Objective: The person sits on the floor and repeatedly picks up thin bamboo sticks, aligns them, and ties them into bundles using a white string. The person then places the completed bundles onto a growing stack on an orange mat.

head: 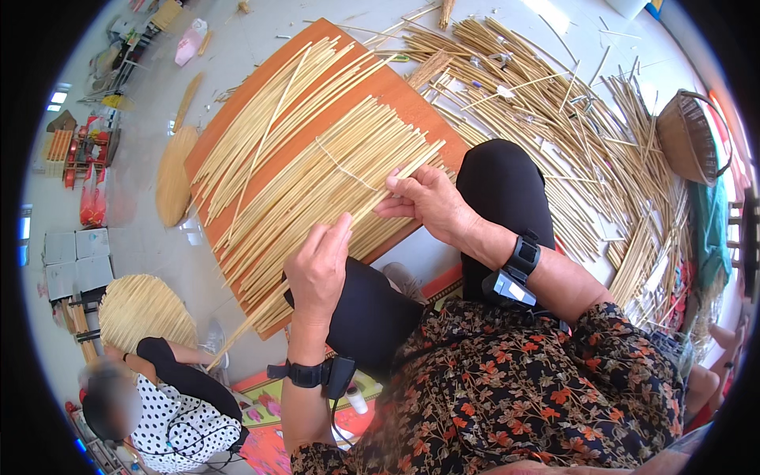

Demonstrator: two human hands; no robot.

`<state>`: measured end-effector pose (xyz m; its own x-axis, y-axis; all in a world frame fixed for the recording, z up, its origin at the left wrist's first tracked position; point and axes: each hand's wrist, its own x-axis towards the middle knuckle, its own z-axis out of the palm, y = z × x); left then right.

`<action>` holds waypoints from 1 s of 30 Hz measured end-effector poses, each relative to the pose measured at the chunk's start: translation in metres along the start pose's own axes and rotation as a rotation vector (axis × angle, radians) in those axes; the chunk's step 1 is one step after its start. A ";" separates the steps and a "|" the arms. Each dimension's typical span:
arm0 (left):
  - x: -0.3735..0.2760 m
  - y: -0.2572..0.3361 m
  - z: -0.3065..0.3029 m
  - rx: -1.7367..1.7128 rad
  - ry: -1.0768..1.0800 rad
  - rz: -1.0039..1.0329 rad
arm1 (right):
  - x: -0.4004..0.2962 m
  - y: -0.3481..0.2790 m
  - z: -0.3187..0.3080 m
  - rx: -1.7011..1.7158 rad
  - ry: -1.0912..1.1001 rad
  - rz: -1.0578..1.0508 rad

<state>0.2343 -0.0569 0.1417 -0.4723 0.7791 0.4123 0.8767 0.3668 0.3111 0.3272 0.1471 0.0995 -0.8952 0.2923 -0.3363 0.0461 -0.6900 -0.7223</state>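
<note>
In front of me a brown wooden board [409, 95] carries a flat row of pale, peeled plant stalks [320, 184], laid side by side. A thin white string [344, 168] crosses this row. My right hand [433, 199] pinches a long stalk [369, 209] at the row's near edge between thumb and fingers, close to the string's end. My left hand [320, 261] grips the same stalk lower down, and its tail sticks out past the board's corner. Loose stalks [255, 136] lie on the board's far left, one slanting across the others.
A large heap of stalks [534, 101] covers the floor at right, beside a wicker basket [683, 142]. At left are an oval wooden-looking panel [176, 178] and a round stalk mat [145, 312]. Another person [172, 409] sits at lower left. My knees [504, 184] border the board.
</note>
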 end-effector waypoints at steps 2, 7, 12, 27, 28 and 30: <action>0.000 -0.001 0.001 -0.023 -0.001 -0.005 | 0.002 0.003 -0.002 0.004 -0.006 -0.010; -0.001 -0.003 -0.001 -0.027 -0.002 -0.006 | 0.005 0.009 -0.003 0.024 -0.036 -0.032; -0.001 -0.003 -0.002 -0.061 -0.012 -0.025 | 0.003 0.007 -0.002 0.021 -0.045 -0.026; 0.000 -0.006 -0.001 -0.089 -0.032 -0.035 | 0.004 0.003 0.000 -0.002 -0.027 -0.020; 0.002 -0.004 -0.003 -0.089 -0.046 -0.055 | 0.003 0.004 0.000 -0.003 -0.024 -0.025; 0.001 -0.002 -0.002 -0.103 -0.008 -0.102 | 0.004 0.004 0.002 -0.007 -0.016 -0.007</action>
<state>0.2315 -0.0579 0.1437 -0.5576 0.7446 0.3669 0.8097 0.3907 0.4379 0.3227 0.1441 0.0968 -0.9024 0.2868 -0.3217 0.0428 -0.6831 -0.7290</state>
